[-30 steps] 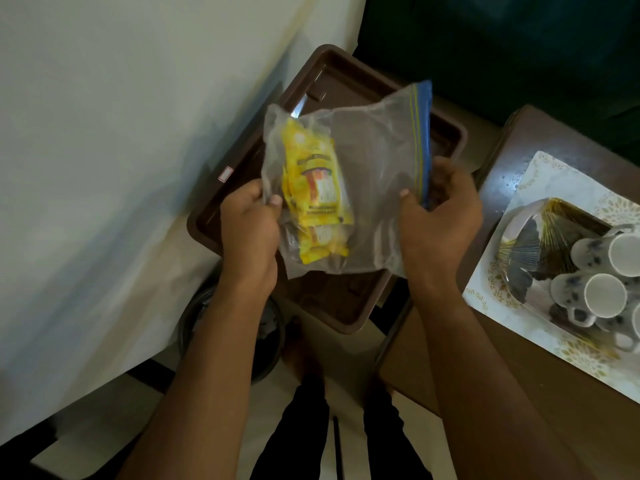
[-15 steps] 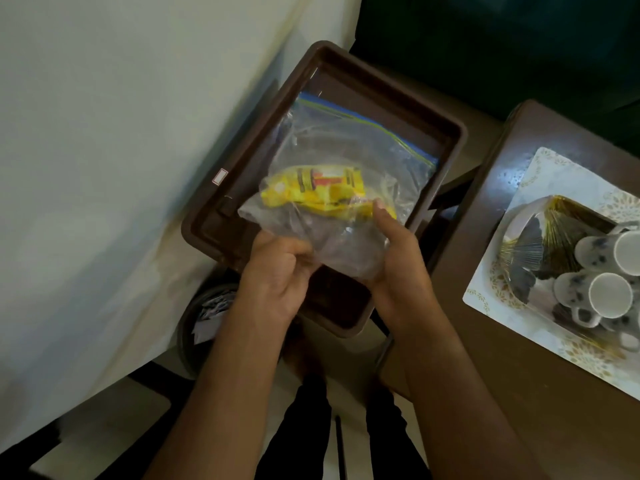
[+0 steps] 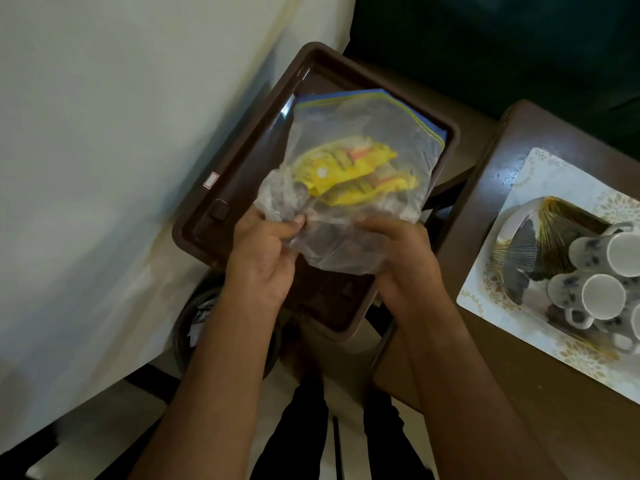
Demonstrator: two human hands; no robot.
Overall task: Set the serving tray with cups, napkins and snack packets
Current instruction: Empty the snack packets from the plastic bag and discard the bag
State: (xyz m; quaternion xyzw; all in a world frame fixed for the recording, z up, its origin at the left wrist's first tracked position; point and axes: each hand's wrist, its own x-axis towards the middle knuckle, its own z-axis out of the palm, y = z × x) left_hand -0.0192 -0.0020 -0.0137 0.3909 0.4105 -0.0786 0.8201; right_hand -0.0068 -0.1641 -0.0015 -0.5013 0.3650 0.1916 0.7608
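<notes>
Above the brown tray (image 3: 221, 188), a clear bag (image 3: 360, 161) is held up by its bunched lower end, with its blue-striped sealing edge pointing toward the tray's far edge. Yellow snack packets (image 3: 349, 178) are seen inside the bag, lying roughly at its middle. The left hand (image 3: 263, 258) is clamped on the gathered plastic at the bag's near-left corner, thumb pinched over the crumple. The right hand (image 3: 408, 265) is curled round the bag's near-right side from beneath. The two hands are set close together but are not touching. Whether the seal is open or closed cannot be told. No cups or napkins are seen on the brown tray; whether anything lies under the bag cannot be told.

On the desk (image 3: 467, 216) to the right, a patterned tray (image 3: 519, 188) is placed, bearing white cups (image 3: 604, 296) lying on their sides beside a gold-and-dark fan-shaped item (image 3: 540, 244).

Risks are judged as follows. If the seal is open, the packets could slide out unchecked and land outside the brown tray, since the bag is tipped mouth-away. The thin plastic could slip through the pinch, because only crumpled film is gripped. The brown tray appears to overhang its support at the near edge, so a dropped load there could tip it.
</notes>
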